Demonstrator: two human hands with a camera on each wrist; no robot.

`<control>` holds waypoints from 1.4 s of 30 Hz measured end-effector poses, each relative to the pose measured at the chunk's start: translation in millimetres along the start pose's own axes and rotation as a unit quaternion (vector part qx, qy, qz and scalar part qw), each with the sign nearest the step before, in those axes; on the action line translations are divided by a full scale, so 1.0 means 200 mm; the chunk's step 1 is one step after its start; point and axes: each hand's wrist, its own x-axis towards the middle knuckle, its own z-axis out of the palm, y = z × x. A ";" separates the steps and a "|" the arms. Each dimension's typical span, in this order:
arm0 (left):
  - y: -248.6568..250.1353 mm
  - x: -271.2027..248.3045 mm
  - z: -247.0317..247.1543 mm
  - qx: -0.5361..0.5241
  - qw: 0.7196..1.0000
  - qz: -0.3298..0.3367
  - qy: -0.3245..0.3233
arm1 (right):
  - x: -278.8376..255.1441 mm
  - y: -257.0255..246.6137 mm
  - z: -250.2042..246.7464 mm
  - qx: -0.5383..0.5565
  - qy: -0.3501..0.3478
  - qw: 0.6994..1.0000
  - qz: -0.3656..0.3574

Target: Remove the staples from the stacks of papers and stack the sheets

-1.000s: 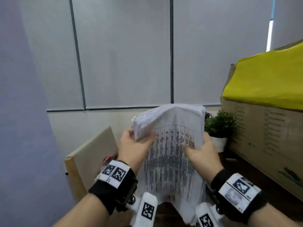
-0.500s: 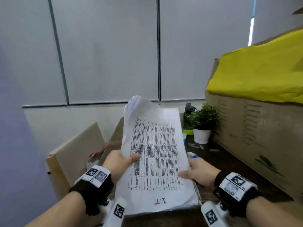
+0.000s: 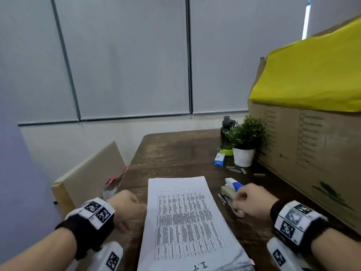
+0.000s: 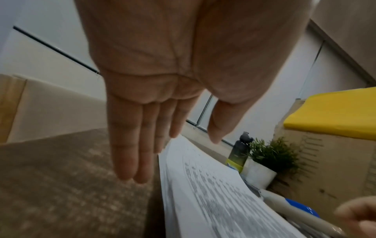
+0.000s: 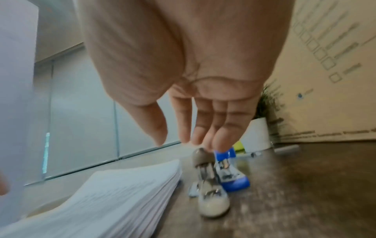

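Observation:
A thick stack of printed sheets (image 3: pixel 187 218) lies flat on the dark wooden table (image 3: pixel 175 153), with "1.1" handwritten at its near edge. My left hand (image 3: pixel 132 212) hovers just left of the stack. In the left wrist view the left hand (image 4: pixel 162 145) has straight fingers and holds nothing. My right hand (image 3: pixel 240 200) is to the right of the stack, over two stapler-like tools. One tool is beige (image 5: pixel 211 190), the other blue and white (image 5: pixel 231 173). The right hand (image 5: pixel 181 141) hangs its fingers down to the tops of the tools without closing round either.
A potted plant (image 3: pixel 244 141), a dark bottle (image 3: pixel 226 132) and a small blue box (image 3: pixel 219 159) stand at the back right. Loose staple strips (image 3: pixel 236 170) lie near them. A large cardboard box (image 3: pixel 312 145) with a yellow cover lines the right side. A pale board (image 3: pixel 88 177) leans at the left.
The stack, held up in both hands before, now lies on the table. Both hands have let go of it. The right hand has moved right over the tools.

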 end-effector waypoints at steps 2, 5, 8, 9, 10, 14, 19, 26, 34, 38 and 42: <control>0.04 0.01 0.00 0.009 1.000 0.014 0.022 | 0.07 0.00 -0.04 -0.014 0.061 0.998 0.001; 0.08 0.06 0.08 0.046 0.999 0.027 0.005 | 0.14 -0.01 -0.01 -0.091 -0.002 0.996 0.004; 0.09 0.12 0.15 0.127 0.991 0.049 -0.015 | 0.15 -0.02 0.05 -0.157 -0.027 0.987 -0.029; 0.09 0.13 0.16 0.150 0.987 0.052 -0.009 | 0.14 -0.02 0.06 -0.166 -0.026 0.985 -0.038; 0.09 0.15 0.17 0.162 0.985 0.053 -0.005 | 0.11 -0.03 0.05 -0.168 -0.030 0.984 -0.049; 0.10 0.16 0.16 0.172 0.983 0.054 -0.018 | -0.05 -0.06 -0.02 -0.163 -0.090 0.980 -0.074; 0.09 0.21 0.14 0.173 0.983 0.054 -0.009 | 0.10 0.01 -0.16 -0.052 -0.019 0.996 -0.064; 0.07 0.24 0.16 0.171 0.984 0.039 -0.003 | 0.47 0.11 -0.01 -0.126 -0.076 0.989 -0.001; 0.10 0.22 0.16 0.197 0.979 0.047 -0.008 | 0.38 0.07 0.01 -0.121 -0.106 0.987 -0.022; 0.09 0.18 0.15 0.180 0.981 0.069 0.007 | 0.25 0.06 -0.05 -0.031 -0.078 0.996 -0.016; 0.05 0.08 0.14 0.143 0.987 0.077 0.005 | -0.01 0.06 -0.06 0.062 -0.019 0.998 -0.027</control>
